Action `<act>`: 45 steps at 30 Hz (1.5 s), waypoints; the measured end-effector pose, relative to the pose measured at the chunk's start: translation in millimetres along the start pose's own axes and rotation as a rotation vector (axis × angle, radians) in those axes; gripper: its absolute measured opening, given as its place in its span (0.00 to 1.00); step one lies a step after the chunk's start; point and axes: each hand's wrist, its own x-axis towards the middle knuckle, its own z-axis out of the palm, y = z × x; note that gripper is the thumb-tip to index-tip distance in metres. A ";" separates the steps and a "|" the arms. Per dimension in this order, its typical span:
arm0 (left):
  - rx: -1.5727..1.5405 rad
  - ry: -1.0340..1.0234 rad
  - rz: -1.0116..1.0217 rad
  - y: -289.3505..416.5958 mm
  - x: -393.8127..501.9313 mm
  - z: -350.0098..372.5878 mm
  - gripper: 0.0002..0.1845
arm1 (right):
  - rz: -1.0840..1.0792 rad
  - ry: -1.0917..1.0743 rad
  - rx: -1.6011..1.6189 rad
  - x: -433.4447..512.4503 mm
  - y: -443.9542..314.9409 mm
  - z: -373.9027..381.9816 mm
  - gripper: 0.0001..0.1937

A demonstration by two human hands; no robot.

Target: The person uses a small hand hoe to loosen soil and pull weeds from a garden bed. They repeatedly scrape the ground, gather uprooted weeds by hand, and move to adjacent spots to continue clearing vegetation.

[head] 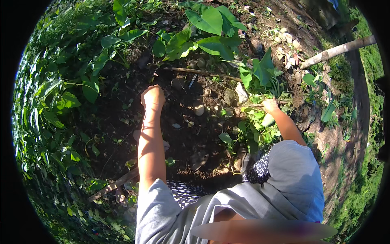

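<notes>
My left hand [153,96] is curled low over dark, shaded soil [122,91], left of the middle; whether it holds anything cannot be made out. My right hand [270,105] is closed on green plant stems [259,105] at the right, with bright leaves below and around it. A pale stone [241,92] lies just left of this hand. Beyond my hands grow plants with broad heart-shaped leaves [207,21]. A thin stick [204,72] lies across the soil between the two hands, farther off.
A pale pole or branch [338,52] stretches in from the upper right. Dense leafy growth [54,100] fills the left side. A rounded stone [198,108] sits in the soil. Another piece of wood [114,184] lies at the lower left, beside my left arm.
</notes>
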 end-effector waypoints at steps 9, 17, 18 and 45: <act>-0.040 0.064 -0.024 4.4 7.2 -1.7 0.10 | -0.526 0.493 -0.108 65.0 -201.9 -154.7 0.22; -0.009 0.164 0.022 13.1 8.2 9.6 0.06 | -0.287 0.199 -0.544 222.5 -241.5 -191.3 0.19; -0.007 0.177 0.018 11.6 8.3 9.6 0.04 | -0.242 0.219 -0.541 231.5 -235.6 -182.1 0.18; -0.128 0.288 0.084 25.8 0.5 21.4 0.05 | -0.101 0.597 0.247 43.8 -34.4 -159.6 0.16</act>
